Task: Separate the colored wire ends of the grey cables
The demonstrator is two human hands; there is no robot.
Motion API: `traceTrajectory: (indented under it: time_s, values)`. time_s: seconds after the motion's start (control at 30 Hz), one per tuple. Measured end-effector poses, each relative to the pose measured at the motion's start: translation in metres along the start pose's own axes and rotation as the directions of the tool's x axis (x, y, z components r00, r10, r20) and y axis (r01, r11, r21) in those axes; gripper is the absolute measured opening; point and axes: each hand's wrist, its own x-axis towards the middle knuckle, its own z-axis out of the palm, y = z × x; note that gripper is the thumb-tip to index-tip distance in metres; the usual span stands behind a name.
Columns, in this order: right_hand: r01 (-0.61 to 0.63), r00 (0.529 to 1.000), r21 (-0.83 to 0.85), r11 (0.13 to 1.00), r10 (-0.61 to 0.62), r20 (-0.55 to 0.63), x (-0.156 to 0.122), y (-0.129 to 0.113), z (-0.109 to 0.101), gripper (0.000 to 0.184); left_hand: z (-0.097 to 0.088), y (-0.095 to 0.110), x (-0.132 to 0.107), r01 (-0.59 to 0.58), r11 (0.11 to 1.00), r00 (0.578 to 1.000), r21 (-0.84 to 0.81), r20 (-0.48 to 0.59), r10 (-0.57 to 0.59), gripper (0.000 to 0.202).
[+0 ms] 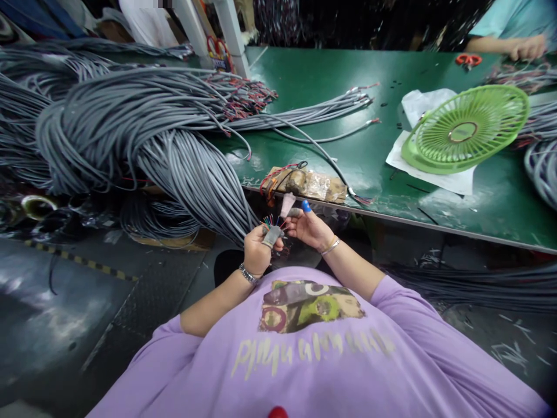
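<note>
My left hand, a grey wrap around its thumb, is closed around the end of a grey cable. Thin coloured wires fan out from that end above the fist. Close on its right, my right hand has its fingertips pinched at a wire from the same bunch. A blue cover sits on one of its digits, and pale tape wraps another finger. The cable below my left fist is mostly hidden by the hand.
A large bundle of grey cables hangs over the left of the green table. A taped cardboard strip lies at the near edge. To the right stands a green fan. Red-handled scissors lie near another person's hand.
</note>
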Motion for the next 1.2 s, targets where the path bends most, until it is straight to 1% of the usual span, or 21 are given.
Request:
traceTrajectory:
  time_s: [0.07,0.13,0.2,0.3,0.33,0.4,0.47,0.5,0.53,0.57,0.63,0.7,0.73,0.8,0.83,0.9,1.0,1.07,1.1,1.13,1.2]
  values:
    - [-0.033,0.997,-0.099,0.995,0.039,0.065,-0.006,0.0,-0.004,0.048,-0.003,0.001,-0.002,-0.021,0.999,1.0,0.045,-0.007,0.021,0.029]
    - [-0.022,0.995,-0.204,0.979,0.042,0.095,-0.01,-0.001,-0.004,0.046,-0.004,0.001,-0.003,-0.038,0.994,0.999,0.102,0.011,0.037,0.029]
    - [0.012,0.996,-0.291,0.957,0.013,0.083,-0.012,-0.002,-0.002,0.042,-0.004,0.002,-0.003,-0.064,0.987,0.997,0.151,0.042,0.058,0.028]
    - [0.086,0.996,-0.411,0.907,-0.07,0.053,-0.012,-0.004,0.003,0.034,-0.004,0.002,-0.003,-0.096,0.975,0.992,0.201,0.098,0.077,0.027]
    - [0.111,0.994,-0.447,0.888,-0.098,0.053,-0.012,-0.004,0.005,0.033,-0.004,0.002,-0.002,-0.086,0.974,0.99,0.209,0.13,0.059,0.027]
    - [0.142,0.99,-0.498,0.856,-0.125,0.067,-0.013,-0.004,0.007,0.031,-0.004,0.003,0.0,-0.016,0.975,0.975,0.22,0.221,-0.034,0.027]
    - [0.141,0.99,-0.525,0.839,-0.115,0.081,-0.013,-0.002,0.007,0.031,-0.005,0.004,0.003,0.091,0.967,0.935,0.239,0.313,-0.165,0.027]
    - [0.14,0.99,-0.53,0.837,-0.116,0.078,-0.013,-0.001,0.006,0.032,-0.006,0.005,0.004,0.138,0.959,0.915,0.248,0.338,-0.219,0.028]
    - [0.14,0.99,-0.525,0.839,-0.125,0.065,-0.013,-0.001,0.005,0.033,-0.008,0.005,0.005,0.173,0.954,0.906,0.246,0.34,-0.252,0.029]
    - [0.143,0.989,-0.51,0.848,-0.142,0.041,-0.013,0.0,0.003,0.035,-0.009,0.005,0.006,0.195,0.955,0.91,0.226,0.321,-0.261,0.03]
    - [0.134,0.986,-0.448,0.884,-0.162,-0.024,-0.012,0.0,-0.001,0.039,-0.011,0.004,0.007,0.191,0.97,0.946,0.15,0.236,-0.223,0.032]
    - [0.103,0.988,-0.367,0.925,-0.137,-0.066,-0.012,-0.001,-0.005,0.043,-0.011,0.002,0.006,0.141,0.987,0.982,0.073,0.118,-0.149,0.032]
    - [0.081,0.992,-0.337,0.938,-0.109,-0.063,-0.013,-0.001,-0.006,0.046,-0.011,0.001,0.006,0.108,0.993,0.992,0.051,0.067,-0.111,0.032]
    - [0.053,0.998,-0.313,0.948,-0.062,-0.02,-0.015,0.001,-0.004,0.048,-0.01,0.001,0.004,0.043,0.998,0.999,0.051,0.001,-0.043,0.031]
    - [0.057,0.998,-0.319,0.946,-0.059,0.006,-0.016,0.003,-0.001,0.048,-0.009,0.001,0.003,0.017,0.998,1.0,0.065,-0.01,-0.016,0.03]
    - [0.116,0.993,-0.342,0.932,-0.114,0.026,-0.017,0.008,0.005,0.044,-0.008,0.003,0.002,-0.02,0.994,1.0,0.112,0.015,0.019,0.029]
    - [0.225,0.971,-0.382,0.896,-0.237,0.016,-0.017,0.014,0.013,0.039,-0.008,0.007,0.001,-0.031,0.984,0.99,0.174,0.139,0.007,0.03]
    - [0.244,0.966,-0.401,0.883,-0.259,0.018,-0.016,0.016,0.015,0.038,-0.009,0.008,0.001,-0.017,0.98,0.974,0.196,0.223,-0.028,0.032]
    - [0.244,0.966,-0.408,0.88,-0.258,0.022,-0.016,0.017,0.015,0.038,-0.01,0.008,0.001,-0.006,0.98,0.97,0.198,0.241,-0.043,0.032]
    - [0.244,0.966,-0.414,0.877,-0.257,0.024,-0.015,0.017,0.015,0.037,-0.01,0.007,0.001,0.006,0.981,0.97,0.192,0.236,-0.052,0.032]
    - [0.246,0.965,-0.418,0.874,-0.26,0.025,-0.015,0.018,0.014,0.036,-0.011,0.003,0.001,0.027,0.989,0.985,0.148,0.167,-0.052,0.031]
